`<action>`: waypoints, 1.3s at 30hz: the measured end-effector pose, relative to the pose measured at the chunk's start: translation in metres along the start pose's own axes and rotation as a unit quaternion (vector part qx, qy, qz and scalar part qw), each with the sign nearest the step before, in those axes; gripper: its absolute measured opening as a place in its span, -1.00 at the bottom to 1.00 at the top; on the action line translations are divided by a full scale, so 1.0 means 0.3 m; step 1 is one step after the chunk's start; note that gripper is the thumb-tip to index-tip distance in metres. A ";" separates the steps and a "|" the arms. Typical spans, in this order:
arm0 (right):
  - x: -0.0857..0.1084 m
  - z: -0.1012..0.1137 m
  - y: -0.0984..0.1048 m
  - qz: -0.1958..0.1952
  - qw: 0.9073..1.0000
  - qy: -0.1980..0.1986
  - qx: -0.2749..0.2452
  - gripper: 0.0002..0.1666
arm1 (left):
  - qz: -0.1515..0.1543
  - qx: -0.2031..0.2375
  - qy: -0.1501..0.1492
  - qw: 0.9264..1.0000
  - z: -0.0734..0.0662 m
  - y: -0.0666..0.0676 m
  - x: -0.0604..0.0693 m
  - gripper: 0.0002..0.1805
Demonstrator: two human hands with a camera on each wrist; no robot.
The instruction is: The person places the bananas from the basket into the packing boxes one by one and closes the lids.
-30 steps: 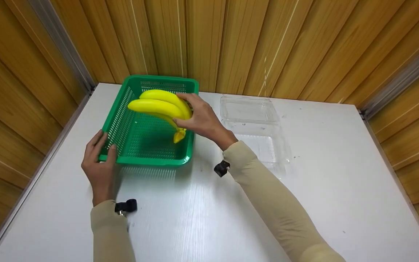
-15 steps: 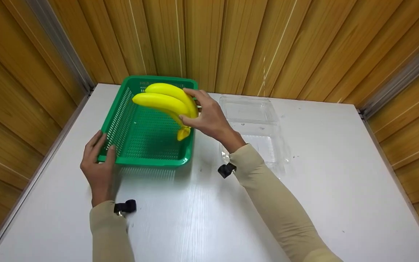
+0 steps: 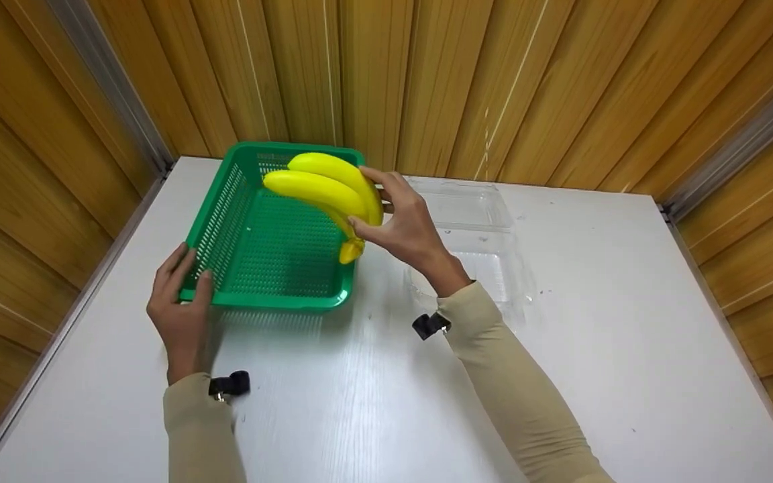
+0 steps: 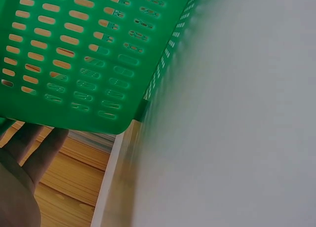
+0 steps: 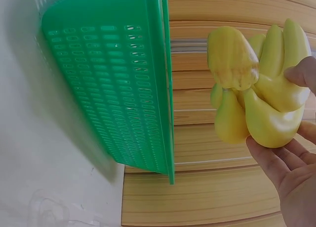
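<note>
A bunch of yellow bananas (image 3: 329, 191) is held up over the right side of a green plastic basket (image 3: 272, 300). My right hand (image 3: 413, 228) grips the bunch from the right, thumb on the near side and fingers on the far side. In the right wrist view the bananas (image 5: 276, 121) show their stem end towards the camera, above the rim level of the basket (image 5: 113, 84). At the basket's near left corner, my left hand (image 3: 178, 315) holds the rim; its fingers (image 4: 47, 150) are partly hidden behind the basket in the left wrist view.
An opened clear plastic box (image 3: 484, 275) lies on the white table (image 3: 601, 322) right of the basket, partly behind my right hand. Wood-patterned walls (image 3: 440, 87) enclose the table at the back and both sides.
My right hand has carried the bananas to the right, from over the basket's middle towards its right rim. The left hand and the basket stay nearly where they were.
</note>
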State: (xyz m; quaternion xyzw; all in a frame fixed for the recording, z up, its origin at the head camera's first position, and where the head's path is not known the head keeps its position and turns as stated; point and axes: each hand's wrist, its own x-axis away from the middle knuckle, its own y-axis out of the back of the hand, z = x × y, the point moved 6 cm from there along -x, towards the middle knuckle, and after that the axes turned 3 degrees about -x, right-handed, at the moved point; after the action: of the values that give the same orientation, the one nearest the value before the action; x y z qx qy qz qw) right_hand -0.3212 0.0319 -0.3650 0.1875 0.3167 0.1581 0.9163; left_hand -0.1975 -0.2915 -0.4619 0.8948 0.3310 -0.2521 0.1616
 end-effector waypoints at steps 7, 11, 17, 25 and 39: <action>0.036 -0.001 0.032 -0.024 1.000 0.007 0.003 -0.15 | -0.002 -0.009 -0.012 1.000 0.002 -0.006 -0.002 -0.57; 0.057 -0.003 0.052 -0.036 0.999 0.012 0.006 -0.14 | -0.001 -0.010 -0.009 1.000 0.005 -0.007 -0.003 -0.58; 0.090 -0.014 0.076 -0.051 0.999 0.016 0.004 -0.16 | 0.002 -0.009 -0.003 1.000 0.008 0.000 -0.004 -0.57; 0.140 -0.038 0.098 -0.072 0.997 0.004 0.006 -0.16 | 0.003 -0.019 0.001 1.000 0.014 0.008 -0.003 -0.56; 0.216 -0.062 0.137 -0.118 0.993 0.007 -0.005 -0.14 | -0.002 -0.015 -0.014 1.000 0.000 0.017 -0.008 -0.57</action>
State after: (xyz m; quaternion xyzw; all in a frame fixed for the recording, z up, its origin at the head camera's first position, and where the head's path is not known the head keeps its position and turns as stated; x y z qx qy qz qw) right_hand -0.2915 0.0991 -0.3942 0.1429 0.3420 0.0523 0.9273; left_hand -0.1956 -0.2966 -0.4599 0.8881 0.3338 -0.2603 0.1790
